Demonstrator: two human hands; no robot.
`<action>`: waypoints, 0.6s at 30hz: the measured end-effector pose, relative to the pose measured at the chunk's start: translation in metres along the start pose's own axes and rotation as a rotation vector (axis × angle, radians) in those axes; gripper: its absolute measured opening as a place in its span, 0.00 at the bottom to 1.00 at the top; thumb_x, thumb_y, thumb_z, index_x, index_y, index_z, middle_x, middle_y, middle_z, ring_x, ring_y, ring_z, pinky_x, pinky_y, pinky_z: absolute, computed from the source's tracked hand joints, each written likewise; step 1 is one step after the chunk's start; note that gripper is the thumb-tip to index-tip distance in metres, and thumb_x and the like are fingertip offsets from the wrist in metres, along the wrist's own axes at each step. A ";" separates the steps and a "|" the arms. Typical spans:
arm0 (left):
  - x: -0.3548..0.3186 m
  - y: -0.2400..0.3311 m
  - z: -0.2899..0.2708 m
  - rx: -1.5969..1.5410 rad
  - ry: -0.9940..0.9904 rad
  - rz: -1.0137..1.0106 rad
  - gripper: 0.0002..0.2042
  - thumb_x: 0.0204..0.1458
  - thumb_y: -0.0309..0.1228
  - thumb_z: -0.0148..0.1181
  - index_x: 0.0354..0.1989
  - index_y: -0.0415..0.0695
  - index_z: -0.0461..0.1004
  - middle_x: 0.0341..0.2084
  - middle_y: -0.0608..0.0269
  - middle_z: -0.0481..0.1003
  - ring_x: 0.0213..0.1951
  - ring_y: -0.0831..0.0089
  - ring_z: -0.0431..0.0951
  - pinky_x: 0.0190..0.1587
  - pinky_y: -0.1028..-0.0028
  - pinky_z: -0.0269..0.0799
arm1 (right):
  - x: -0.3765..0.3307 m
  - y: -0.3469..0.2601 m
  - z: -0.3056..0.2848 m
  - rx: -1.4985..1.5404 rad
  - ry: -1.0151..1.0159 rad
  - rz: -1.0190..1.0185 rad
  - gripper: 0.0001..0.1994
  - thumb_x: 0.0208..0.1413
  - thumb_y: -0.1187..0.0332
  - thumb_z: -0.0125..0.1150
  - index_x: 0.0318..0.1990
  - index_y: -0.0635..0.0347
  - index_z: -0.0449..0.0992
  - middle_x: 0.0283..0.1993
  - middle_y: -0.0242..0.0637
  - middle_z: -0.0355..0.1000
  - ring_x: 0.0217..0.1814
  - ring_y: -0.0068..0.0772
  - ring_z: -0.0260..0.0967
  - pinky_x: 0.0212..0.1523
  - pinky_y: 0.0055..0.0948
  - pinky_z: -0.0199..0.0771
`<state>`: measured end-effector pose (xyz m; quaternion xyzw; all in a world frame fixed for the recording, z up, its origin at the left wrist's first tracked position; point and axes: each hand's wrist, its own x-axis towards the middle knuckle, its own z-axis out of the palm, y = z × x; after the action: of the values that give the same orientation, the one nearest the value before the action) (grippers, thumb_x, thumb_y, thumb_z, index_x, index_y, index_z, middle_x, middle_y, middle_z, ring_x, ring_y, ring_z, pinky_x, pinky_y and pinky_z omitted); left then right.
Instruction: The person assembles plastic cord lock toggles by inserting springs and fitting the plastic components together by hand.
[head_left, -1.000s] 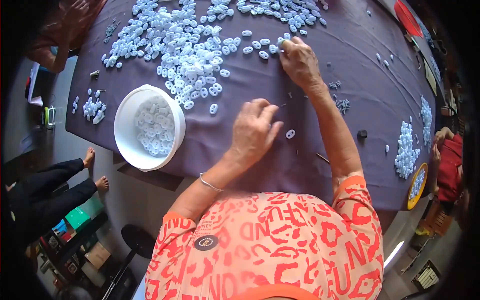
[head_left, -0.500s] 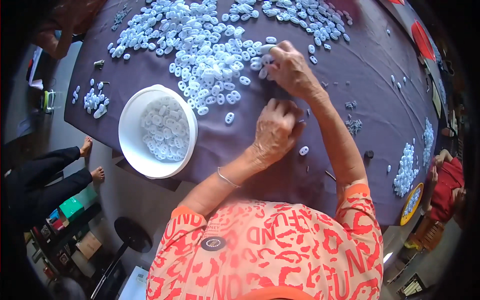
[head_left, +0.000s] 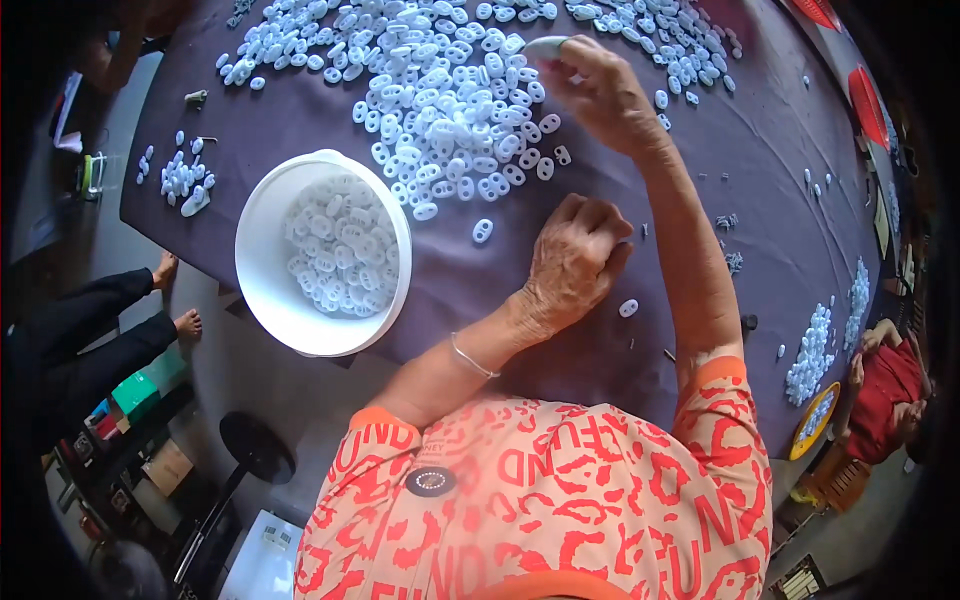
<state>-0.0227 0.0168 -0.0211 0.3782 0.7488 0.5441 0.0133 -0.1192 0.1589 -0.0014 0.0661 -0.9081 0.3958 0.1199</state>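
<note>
Where white pieces (head_left: 455,122) end, open cloth (head_left: 765,145) spreads rightward.

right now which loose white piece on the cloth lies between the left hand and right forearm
The two-holed white piece on the dark cloth, below and right of the left hand. It lies alone, while most others crowd the big pile.

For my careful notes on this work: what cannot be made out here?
In the head view:
Left hand: palm and any contents, hidden by its back and fingers.
White bucket: its bottom, covered by the pieces inside.
Pile of white pieces: its far end, cut off by the upper edge.
Small grey bits: too small to tell their shape.
</note>
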 end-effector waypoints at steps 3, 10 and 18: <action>0.000 0.000 -0.005 0.040 0.024 0.026 0.10 0.35 0.23 0.62 0.29 0.41 0.72 0.31 0.59 0.69 0.36 0.61 0.68 0.38 0.64 0.65 | -0.009 -0.002 -0.008 -0.109 0.050 0.022 0.08 0.52 0.74 0.57 0.40 0.64 0.73 0.34 0.37 0.68 0.34 0.26 0.69 0.36 0.23 0.74; 0.002 0.002 -0.006 0.169 0.026 0.019 0.12 0.34 0.25 0.62 0.31 0.40 0.72 0.36 0.56 0.68 0.40 0.59 0.67 0.41 0.64 0.63 | -0.042 -0.008 -0.014 -0.262 -0.039 0.050 0.08 0.49 0.74 0.59 0.38 0.64 0.74 0.34 0.40 0.69 0.32 0.37 0.71 0.32 0.29 0.70; 0.002 0.000 -0.004 0.191 0.027 0.046 0.13 0.36 0.27 0.61 0.33 0.39 0.71 0.37 0.54 0.67 0.43 0.57 0.66 0.42 0.61 0.62 | -0.035 -0.021 -0.001 -0.019 0.104 0.020 0.10 0.48 0.74 0.60 0.39 0.64 0.74 0.33 0.38 0.69 0.32 0.31 0.70 0.33 0.26 0.70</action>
<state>-0.0261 0.0145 -0.0187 0.3874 0.7884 0.4756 -0.0453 -0.0812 0.1463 0.0049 0.0351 -0.9050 0.3911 0.1638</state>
